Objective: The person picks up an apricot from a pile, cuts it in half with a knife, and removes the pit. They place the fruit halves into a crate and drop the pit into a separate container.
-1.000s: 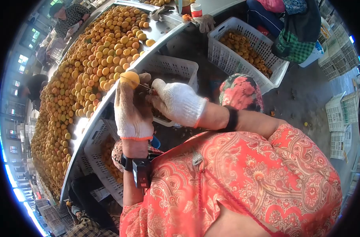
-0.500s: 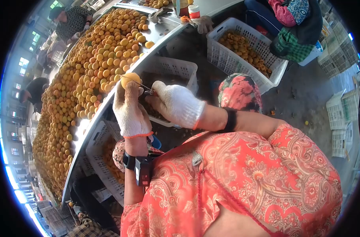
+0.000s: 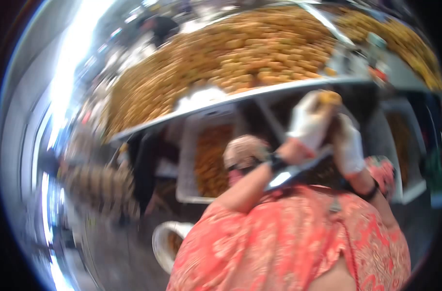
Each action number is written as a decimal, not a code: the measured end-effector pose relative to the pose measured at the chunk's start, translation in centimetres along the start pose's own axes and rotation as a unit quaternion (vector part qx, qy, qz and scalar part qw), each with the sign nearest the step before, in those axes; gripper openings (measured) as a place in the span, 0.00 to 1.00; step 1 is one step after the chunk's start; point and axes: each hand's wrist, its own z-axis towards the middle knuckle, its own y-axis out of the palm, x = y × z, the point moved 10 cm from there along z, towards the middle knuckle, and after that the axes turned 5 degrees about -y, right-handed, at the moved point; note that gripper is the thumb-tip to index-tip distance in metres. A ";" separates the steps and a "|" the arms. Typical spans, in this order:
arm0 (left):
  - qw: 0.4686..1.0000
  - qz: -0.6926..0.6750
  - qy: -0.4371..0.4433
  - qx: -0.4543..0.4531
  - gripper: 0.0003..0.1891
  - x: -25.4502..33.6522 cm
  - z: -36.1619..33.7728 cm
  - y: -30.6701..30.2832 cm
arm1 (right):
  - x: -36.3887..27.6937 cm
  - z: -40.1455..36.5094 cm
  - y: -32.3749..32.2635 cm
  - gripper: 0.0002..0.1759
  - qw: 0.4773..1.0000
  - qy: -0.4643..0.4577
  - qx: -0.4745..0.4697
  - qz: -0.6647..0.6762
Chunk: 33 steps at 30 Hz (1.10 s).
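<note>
My left hand (image 3: 310,119), in a white glove, is closed around an orange-yellow fruit (image 3: 330,98) at its fingertips. My right hand (image 3: 348,143), also gloved in white, is close beside it, its fingers near the underside of the fruit. Motion smears those fingers, and whatever they hold cannot be made out. Both hands are just in front of the metal edge of a table (image 3: 221,103) heaped with orange fruit (image 3: 260,53).
Below the table edge stands a white crate (image 3: 186,167) with orange pieces. Another pale crate (image 3: 418,186) is at the right. A round white bucket (image 3: 159,242) is at the lower left. A person in dark clothes (image 3: 146,165) is left of the crate.
The view has swung left, so the table edge now runs across the upper part and the bucket has come into view. My hands are closer together, with the fruit still in my left hand.
</note>
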 end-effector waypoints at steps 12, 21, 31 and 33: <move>0.938 -0.248 0.022 0.239 0.20 5.3 -6.2 -10.7 | -9.6 1.6 10.0 0.17 0.980 -0.140 -0.121 -0.075; 0.980 -0.102 0.091 0.142 0.12 12.5 -10.9 -8.9 | -13.3 3.9 11.8 0.26 0.991 -0.086 -0.104 0.017; 0.981 -0.079 0.123 0.127 0.15 12.3 -12.0 -9.5 | -14.6 3.7 13.7 0.25 0.983 -0.116 -0.137 -0.031; 0.981 -0.076 0.119 0.131 0.15 11.8 -11.8 -9.6 | -14.3 3.8 13.5 0.24 0.985 -0.112 -0.130 -0.037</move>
